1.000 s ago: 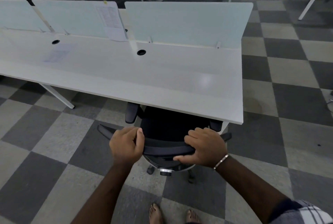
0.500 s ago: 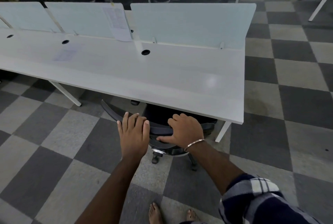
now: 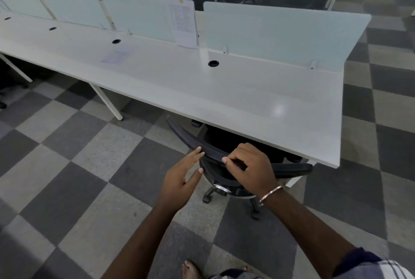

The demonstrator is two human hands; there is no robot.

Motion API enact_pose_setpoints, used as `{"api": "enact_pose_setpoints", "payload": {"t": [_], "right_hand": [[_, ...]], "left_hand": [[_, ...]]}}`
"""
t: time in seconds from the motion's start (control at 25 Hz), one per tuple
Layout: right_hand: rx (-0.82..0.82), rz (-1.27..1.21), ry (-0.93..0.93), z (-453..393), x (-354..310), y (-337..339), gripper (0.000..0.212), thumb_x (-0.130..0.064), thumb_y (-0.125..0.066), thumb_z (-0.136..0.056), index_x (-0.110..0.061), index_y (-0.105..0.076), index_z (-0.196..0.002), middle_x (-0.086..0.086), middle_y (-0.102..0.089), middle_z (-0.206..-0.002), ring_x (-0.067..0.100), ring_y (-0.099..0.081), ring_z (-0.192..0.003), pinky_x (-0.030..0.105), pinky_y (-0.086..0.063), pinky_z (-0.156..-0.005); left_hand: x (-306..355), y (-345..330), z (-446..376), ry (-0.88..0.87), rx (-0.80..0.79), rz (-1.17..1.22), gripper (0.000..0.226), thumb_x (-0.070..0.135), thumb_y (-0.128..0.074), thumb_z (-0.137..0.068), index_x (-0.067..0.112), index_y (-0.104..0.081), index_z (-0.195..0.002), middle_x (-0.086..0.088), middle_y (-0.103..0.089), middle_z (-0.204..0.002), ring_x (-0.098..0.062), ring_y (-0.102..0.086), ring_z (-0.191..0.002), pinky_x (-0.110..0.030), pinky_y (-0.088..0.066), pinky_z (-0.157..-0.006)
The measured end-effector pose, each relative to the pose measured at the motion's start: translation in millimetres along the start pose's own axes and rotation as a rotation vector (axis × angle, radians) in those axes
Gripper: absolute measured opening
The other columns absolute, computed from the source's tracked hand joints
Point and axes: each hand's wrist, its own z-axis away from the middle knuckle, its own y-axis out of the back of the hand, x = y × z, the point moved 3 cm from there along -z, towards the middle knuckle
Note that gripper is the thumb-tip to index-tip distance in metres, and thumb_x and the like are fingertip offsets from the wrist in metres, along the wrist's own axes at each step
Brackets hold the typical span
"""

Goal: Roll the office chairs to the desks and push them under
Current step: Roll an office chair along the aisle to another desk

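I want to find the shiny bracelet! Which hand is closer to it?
The right hand. The bracelet sits on that hand's own wrist, just behind it. The left hand is off to the side, apart from it.

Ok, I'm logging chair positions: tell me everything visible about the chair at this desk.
The black office chair sits mostly under the white desk, seat hidden. Its curved backrest top, a chrome hub and dark caster legs show. The right hand curls over the backrest rim; the left hand is open, its fingertips at the rim.
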Motion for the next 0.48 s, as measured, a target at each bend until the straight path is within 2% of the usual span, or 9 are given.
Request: {"api": "enact_pose_setpoints", "payload": {"t": [0.12,0.24,0.36,0.4,0.48], "right_hand": [[-0.144,-0.002,0.051,-19,-44,-47,0.025,-0.028,-0.070,-0.096,-0.019,-0.061,-0.075,-0.007,-0.055,-0.074,0.015,-0.054,-0.073,0.034,-0.045,-0.064],[-0.355,-0.002,0.037,-31,-74,-104,0.022,-0.028,-0.070,-0.093,-0.017,-0.062,-0.076,-0.007,-0.057,-0.074,0.015,-0.055,-0.073,0.040,-0.047,-0.064],[-0.508,-0.050,0.082,-44,-107,-160,0.018,-0.024,-0.070,-0.091,-0.016,-0.063,-0.076,-0.006,-0.060,-0.074,0.016,-0.055,-0.074,0.043,-0.048,-0.066],[-0.538,-0.054,0.098,-49,-119,-177,0.018,-0.023,-0.070,-0.091,-0.016,-0.064,-0.077,-0.005,-0.060,-0.074,0.016,-0.056,-0.074,0.043,-0.048,-0.066],[-0.578,-0.060,0.117,-60,-142,-211,0.015,-0.022,-0.069,-0.092,-0.016,-0.065,-0.078,-0.006,-0.061,-0.076,0.014,-0.056,-0.075,0.043,-0.048,-0.068]], "left_hand": [[-45,39,30,0.142,0.022,-0.022,0.047,0.025,-0.066,-0.102,0.026,-0.056,-0.148,0.018,-0.049,-0.155,0.002,-0.045,-0.143,-0.027,-0.041,-0.117],[-98,82,63,0.324,0.008,-0.098,0.051,0.038,-0.064,-0.101,0.029,-0.054,-0.150,0.014,-0.053,-0.152,-0.008,-0.052,-0.139,-0.036,-0.047,-0.111],[-139,130,98,0.481,0.033,-0.114,0.057,0.054,-0.062,-0.097,0.031,-0.053,-0.149,0.005,-0.064,-0.143,-0.019,-0.065,-0.120,-0.040,-0.054,-0.101],[-152,145,110,0.511,0.037,-0.108,0.060,0.056,-0.060,-0.096,0.031,-0.051,-0.151,0.005,-0.062,-0.144,-0.020,-0.066,-0.119,-0.041,-0.054,-0.101],[-175,173,132,0.565,0.036,-0.106,0.063,0.051,-0.063,-0.099,0.030,-0.045,-0.155,0.006,-0.054,-0.154,-0.017,-0.057,-0.133,-0.043,-0.049,-0.108]]}}
